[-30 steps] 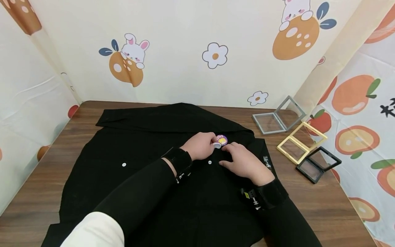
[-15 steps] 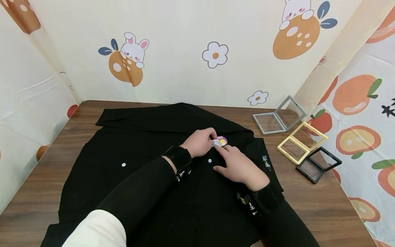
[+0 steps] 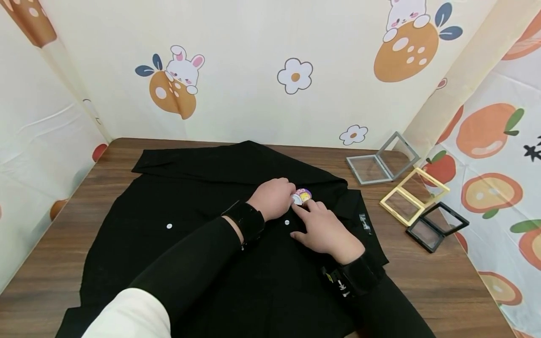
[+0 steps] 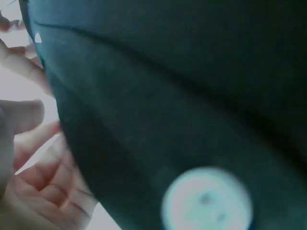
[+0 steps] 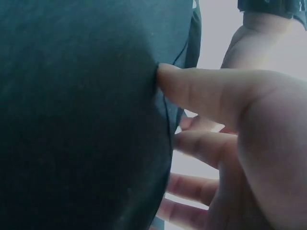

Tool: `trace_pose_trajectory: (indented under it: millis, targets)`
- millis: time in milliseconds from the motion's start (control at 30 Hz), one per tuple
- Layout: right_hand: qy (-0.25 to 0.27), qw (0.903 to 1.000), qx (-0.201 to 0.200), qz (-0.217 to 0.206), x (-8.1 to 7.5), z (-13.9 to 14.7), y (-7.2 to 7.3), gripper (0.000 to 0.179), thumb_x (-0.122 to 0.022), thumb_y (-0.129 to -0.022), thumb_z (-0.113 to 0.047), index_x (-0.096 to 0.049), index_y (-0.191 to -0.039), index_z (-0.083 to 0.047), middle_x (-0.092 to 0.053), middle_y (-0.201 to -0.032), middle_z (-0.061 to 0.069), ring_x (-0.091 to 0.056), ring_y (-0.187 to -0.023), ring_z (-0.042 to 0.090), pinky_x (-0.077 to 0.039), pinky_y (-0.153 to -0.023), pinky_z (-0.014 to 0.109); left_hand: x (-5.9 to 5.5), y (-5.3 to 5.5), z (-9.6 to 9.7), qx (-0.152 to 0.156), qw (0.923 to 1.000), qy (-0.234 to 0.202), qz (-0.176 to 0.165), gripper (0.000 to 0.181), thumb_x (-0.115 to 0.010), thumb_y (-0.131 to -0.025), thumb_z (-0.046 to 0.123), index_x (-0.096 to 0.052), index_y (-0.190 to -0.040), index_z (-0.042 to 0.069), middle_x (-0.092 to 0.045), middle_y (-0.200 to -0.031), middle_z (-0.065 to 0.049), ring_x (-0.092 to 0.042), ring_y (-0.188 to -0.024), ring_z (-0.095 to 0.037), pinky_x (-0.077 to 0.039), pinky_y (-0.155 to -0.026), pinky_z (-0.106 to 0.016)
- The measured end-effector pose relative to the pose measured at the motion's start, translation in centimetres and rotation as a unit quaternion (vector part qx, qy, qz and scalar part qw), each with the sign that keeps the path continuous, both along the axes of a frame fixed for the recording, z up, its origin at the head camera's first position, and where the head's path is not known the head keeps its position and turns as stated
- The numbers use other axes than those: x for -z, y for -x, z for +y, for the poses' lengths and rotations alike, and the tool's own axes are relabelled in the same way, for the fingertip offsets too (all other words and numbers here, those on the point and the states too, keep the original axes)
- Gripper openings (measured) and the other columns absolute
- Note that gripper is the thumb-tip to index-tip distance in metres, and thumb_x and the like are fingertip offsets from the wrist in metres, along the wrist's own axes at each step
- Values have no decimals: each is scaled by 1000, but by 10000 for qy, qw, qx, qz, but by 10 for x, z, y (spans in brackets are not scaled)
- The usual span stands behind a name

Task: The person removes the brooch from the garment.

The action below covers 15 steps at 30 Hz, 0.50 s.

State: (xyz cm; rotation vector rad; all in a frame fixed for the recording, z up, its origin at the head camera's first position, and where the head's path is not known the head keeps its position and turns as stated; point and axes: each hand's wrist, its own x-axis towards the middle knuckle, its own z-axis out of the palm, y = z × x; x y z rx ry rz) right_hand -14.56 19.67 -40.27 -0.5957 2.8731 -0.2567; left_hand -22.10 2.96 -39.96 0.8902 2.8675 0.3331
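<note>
A black button-up garment [image 3: 203, 202] lies spread on the wooden table, with small white buttons showing. Above its button line my left hand [image 3: 272, 198] pinches a small round badge-like disc [image 3: 303, 193], purple-rimmed with a yellow cartoon picture. A white rounded piece [image 3: 297, 200] overlaps its left side; how the two join is too small to tell. My right hand [image 3: 324, 230] touches the white piece's lower edge with an outstretched index finger, its thumb tip on the cloth. A shirt button [image 4: 207, 201] looms close in the left wrist view, where the disc is hidden.
On the right of the table [image 3: 456, 286] stand three opened frames with clear panes: a grey frame [image 3: 382, 164], a yellow frame [image 3: 414, 196] and a black frame [image 3: 437, 225]. A printed curtain [image 3: 249, 84] borders the back and both sides.
My right hand has moved slightly left, and its index finger now reaches the white piece. My left hand stays almost in place, its fingers shifting a little at the disc.
</note>
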Motion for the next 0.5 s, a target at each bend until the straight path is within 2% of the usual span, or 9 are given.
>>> trace_pose_trajectory:
  millis: [133,233,333,500]
  targets:
    - [-188,9998,-29,-22,-2,-2,-2,73,-73,-95,-45,-47,-156,-13,-49,-141,16,-47,-122,33,-46,-96,51,-3,-9,0,415,9939,795,639,35,-59,-106,30,-69,-134,11,-64,-122,-5,-60,-106,-20,-52,-94,-36]
    - [-240,9997,-43,-13,-3,-3,-2,74,-73,-95,-45,-47,-157,-14,-49,-141,16,-48,-121,33,-46,-95,50,-3,-12,-2,506,9911,931,811,37,-56,-106,29,-66,-138,12,-62,-127,-5,-58,-109,-21,-51,-96,-37]
    - [-270,9996,-25,-45,-3,-3,-2,74,-72,-96,-46,-46,-157,-14,-48,-143,16,-47,-125,34,-46,-97,51,-2,-14,-5,460,9931,859,657,43,-57,-105,29,-59,-146,13,-58,-138,-7,-56,-122,-24,-48,-104,-39]
    - [-298,9995,9,-48,-2,-3,-2,74,-71,-96,-48,-46,-157,-14,-46,-147,17,-44,-130,35,-45,-100,53,-2,-15,-12,366,9969,689,-103,57,-63,-103,36,-48,-155,17,-41,-160,-12,-37,-148,-31,-30,-121,-44]
